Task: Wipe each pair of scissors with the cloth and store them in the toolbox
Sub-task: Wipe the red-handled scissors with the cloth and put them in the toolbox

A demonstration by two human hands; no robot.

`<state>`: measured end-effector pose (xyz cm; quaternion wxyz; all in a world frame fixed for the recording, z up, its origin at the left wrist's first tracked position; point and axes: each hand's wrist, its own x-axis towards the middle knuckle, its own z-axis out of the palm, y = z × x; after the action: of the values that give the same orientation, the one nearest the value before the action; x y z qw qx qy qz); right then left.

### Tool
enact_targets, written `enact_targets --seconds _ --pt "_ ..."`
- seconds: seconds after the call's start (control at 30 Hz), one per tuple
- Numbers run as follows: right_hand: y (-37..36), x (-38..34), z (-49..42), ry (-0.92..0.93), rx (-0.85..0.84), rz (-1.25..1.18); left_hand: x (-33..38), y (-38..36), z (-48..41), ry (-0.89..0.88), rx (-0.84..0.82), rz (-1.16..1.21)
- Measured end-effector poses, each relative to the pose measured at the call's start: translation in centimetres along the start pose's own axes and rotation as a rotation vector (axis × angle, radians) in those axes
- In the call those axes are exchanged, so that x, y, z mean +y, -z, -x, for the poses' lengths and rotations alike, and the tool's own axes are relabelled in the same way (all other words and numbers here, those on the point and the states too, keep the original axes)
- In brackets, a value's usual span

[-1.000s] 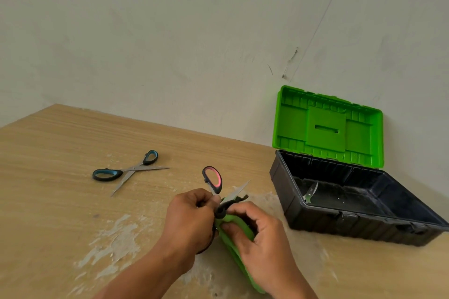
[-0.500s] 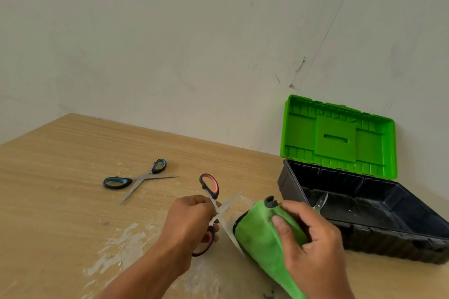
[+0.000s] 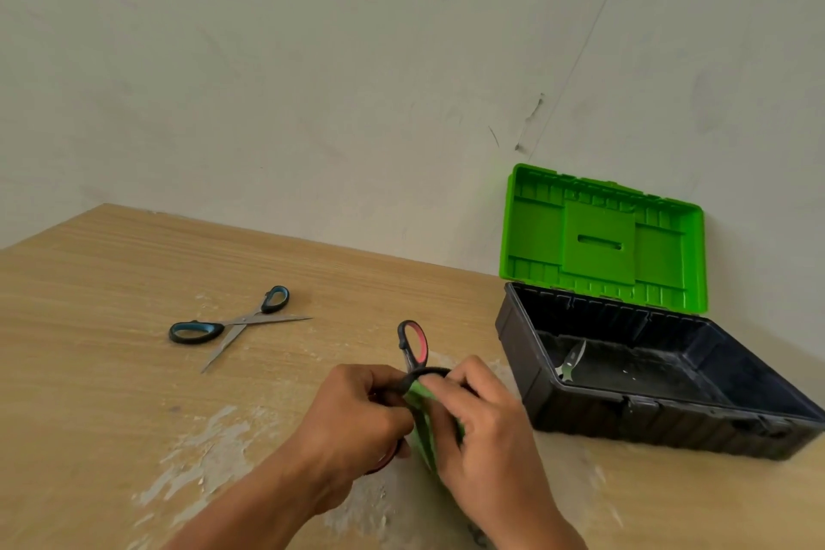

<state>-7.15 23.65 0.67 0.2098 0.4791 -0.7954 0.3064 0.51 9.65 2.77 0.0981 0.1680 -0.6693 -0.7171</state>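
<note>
Most of the red scissors point(image 3: 413, 344) were hidden. Only one black-and-red handle loop stuck up above the hands. A small dark red bit peeked out under the left hand point(image 3: 357, 411). The blades could not be seen, because the green cloth point(image 3: 424, 424) and the right hand point(image 3: 486, 429) covered them. Most of the cloth was hidden too, squeezed between the two hands. Both arms were cut off at the bottom edge.

The red scissors were held just above the tabletop point(image 3: 111, 281), right in front of the person. The loop pointed up and away, toward the wall point(image 3: 312, 80). The left hand's grip was closed on the scissors near the handles. The right hand's grip was closed on the cloth, which was wrapped around the scissors.

The blue scissors point(image 3: 232, 324) lay flat and open like an X, well off to the left, handles to the left.

The toolbox point(image 3: 527, 348) stood open on the right, its green lid point(image 3: 602, 241) against the wall. A shiny blade point(image 3: 571, 364) lay inside, hard to make out.
</note>
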Motion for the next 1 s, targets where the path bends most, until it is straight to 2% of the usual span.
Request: enact_targets --seconds 0.13,0.23,0.4,0.53,0.63,0.7,0.8,0.9,1.0 --pt "0.0 -0.4 0.3 0.044 -0.026 0.006 -0.1 0.3 -0.1 -0.028 -0.023 0.007" --pt "0.3 0.0 0.5 0.022 -0.012 -0.069 -0.1 0.4 0.0 -0.026 -0.05 0.04" --pt "0.5 0.4 0.5 0.005 -0.052 -0.038 -0.4 0.5 -0.3 -0.033 -0.051 0.051" --pt "1.1 2.7 0.2 -0.162 0.223 0.066 -0.5 0.4 -0.5 -0.002 0.037 0.078" --pt "1.7 3.0 0.6 -0.257 0.339 -0.066 0.0 0.5 -0.4 -0.015 0.077 0.101" --pt "1.9 2.7 0.8 -0.338 0.28 -0.196 0.4 0.9 -0.4 -0.021 0.1 0.139" --pt "2.2 2.3 0.8 -0.317 0.128 -0.3 0.7 1.2 -0.5 -0.041 0.132 0.21" --pt "1.9 1.8 0.9 -0.303 -0.036 -0.312 1.1 1.2 -0.3 -0.078 0.137 0.266" --pt "1.4 1.7 1.0 -0.279 -0.07 -0.274 1.0 1.2 -0.1 -0.112 0.127 0.234"
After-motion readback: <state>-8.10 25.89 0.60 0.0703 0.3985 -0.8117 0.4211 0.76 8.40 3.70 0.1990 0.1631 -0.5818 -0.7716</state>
